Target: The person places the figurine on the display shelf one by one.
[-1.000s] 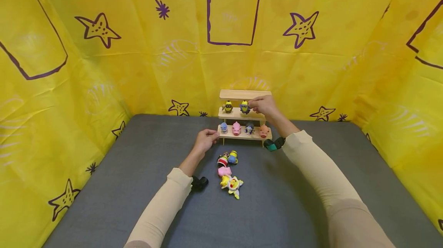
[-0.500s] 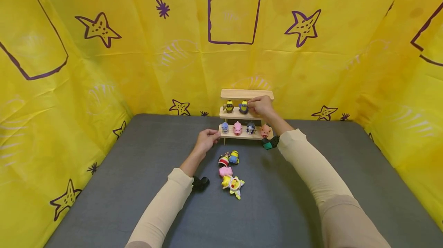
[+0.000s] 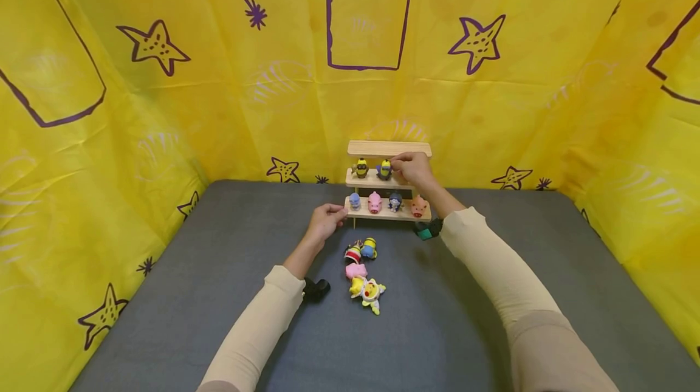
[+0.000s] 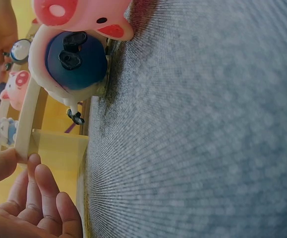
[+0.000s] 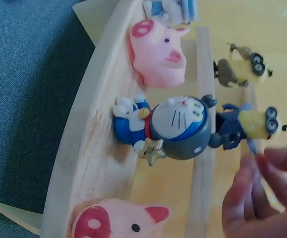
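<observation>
A tiered wooden display stand stands at the back of the table. My right hand pinches a minion figure in dark blue by its side, upright at the middle shelf. To its left on that shelf is another minion figure in brown. My left hand pinches the left end of the lower shelf between thumb and fingers. Along that shelf sit a small blue figure, a pink pig, a blue cat figure with a gold star and a second pig.
Before the stand, loose toys lie close together on the grey table: a minion in blue overalls, a red and white figure, a pink pig and a yellow star-shaped figure. Yellow patterned cloth encloses the table.
The right hand has shifted slightly left along the middle shelf with the blue-clad minion figure. The left hand keeps its grip on the lower shelf's end.
</observation>
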### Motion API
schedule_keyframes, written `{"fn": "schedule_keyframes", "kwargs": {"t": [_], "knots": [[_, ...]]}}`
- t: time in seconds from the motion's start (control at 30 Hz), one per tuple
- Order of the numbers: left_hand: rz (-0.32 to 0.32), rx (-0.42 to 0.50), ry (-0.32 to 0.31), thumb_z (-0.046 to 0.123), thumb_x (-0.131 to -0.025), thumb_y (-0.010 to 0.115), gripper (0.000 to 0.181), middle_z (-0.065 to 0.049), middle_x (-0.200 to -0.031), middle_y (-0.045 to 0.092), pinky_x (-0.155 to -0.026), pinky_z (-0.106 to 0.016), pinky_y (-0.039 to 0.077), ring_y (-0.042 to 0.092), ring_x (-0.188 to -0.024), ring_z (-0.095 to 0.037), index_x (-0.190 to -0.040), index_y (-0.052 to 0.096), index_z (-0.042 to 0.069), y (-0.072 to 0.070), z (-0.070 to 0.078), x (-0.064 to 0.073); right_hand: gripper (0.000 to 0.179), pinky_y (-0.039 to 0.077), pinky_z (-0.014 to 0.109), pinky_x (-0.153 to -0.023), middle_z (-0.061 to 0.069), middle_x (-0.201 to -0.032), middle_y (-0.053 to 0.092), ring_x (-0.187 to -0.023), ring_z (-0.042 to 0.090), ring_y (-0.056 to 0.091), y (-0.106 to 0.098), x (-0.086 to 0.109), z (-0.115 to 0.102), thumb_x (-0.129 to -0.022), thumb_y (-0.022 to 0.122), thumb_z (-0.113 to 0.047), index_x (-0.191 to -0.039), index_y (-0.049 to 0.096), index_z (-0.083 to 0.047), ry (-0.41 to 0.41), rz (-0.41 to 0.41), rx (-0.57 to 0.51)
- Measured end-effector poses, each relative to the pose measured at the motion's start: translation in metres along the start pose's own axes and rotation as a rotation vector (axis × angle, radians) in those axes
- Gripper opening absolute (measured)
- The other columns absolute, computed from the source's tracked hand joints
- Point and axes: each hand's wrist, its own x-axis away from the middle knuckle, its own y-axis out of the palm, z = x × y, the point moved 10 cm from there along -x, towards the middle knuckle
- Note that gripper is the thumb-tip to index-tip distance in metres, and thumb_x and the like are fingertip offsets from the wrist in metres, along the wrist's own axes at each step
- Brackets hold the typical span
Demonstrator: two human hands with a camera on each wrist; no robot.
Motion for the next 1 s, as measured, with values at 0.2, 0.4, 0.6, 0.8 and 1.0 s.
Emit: {"fn": "schedule_keyframes", "kwargs": {"t": [0.2,0.4,0.6,0.8,1.0], "knots": [[0.0,0.003,0.002,0.02,-0.094,0.065,0.028,-0.014,-0.098,0.069,-0.071,-0.027,0.047,0.06,-0.076,-0.015,-0.113,0.065,0.0,0.001,-0.001,0.0,0.024,0.04,0.024,-0.065,0.018,-0.109,0.066,-0.084,0.018,0.051,-0.017,0.011,-0.012,-0.095,0.06,-0.016,-0.109,0.069,0.001,-0.105,0.118,0.1],[0.0,0.004,0.002,0.02,-0.094,0.065,0.027,-0.012,-0.095,0.069,-0.071,-0.029,0.047,0.06,-0.075,-0.015,-0.113,0.066,0.0,0.001,-0.002,0.0,0.023,0.041,0.027,-0.071,0.019,-0.102,0.067,-0.086,0.022,0.053,-0.024,0.034,-0.03,-0.096,0.059,-0.017,-0.108,0.069,0.001,-0.223,0.104,0.171],[-0.003,0.007,0.004,0.02,-0.095,0.064,0.027,-0.012,-0.095,0.069,-0.071,-0.029,0.047,0.06,-0.076,-0.015,-0.113,0.066,0.0,0.001,-0.003,-0.001,0.021,0.045,0.027,-0.072,0.022,-0.098,0.071,-0.086,0.029,0.063,-0.019,0.06,-0.045,-0.094,0.062,-0.011,-0.104,0.07,0.005,-0.38,0.017,0.234],[-0.003,0.0,-0.001,0.02,-0.095,0.064,0.027,-0.013,-0.097,0.069,-0.071,-0.028,0.047,0.059,-0.075,-0.014,-0.113,0.066,0.0,0.002,-0.004,-0.002,0.018,0.047,0.028,-0.068,0.019,-0.096,0.072,-0.084,0.028,0.063,-0.007,0.082,-0.045,-0.093,0.064,-0.009,-0.103,0.071,0.004,-0.467,-0.089,0.312],[-0.001,-0.005,-0.006,0.021,-0.095,0.064,0.027,-0.013,-0.099,0.069,-0.069,-0.025,0.045,0.059,-0.075,-0.013,-0.113,0.066,0.001,0.001,-0.004,-0.003,0.014,0.049,0.029,-0.069,0.015,-0.092,0.071,-0.078,0.021,0.061,0.009,0.106,-0.042,-0.09,0.065,-0.006,-0.099,0.072,0.002,-0.561,-0.185,0.369]]}}
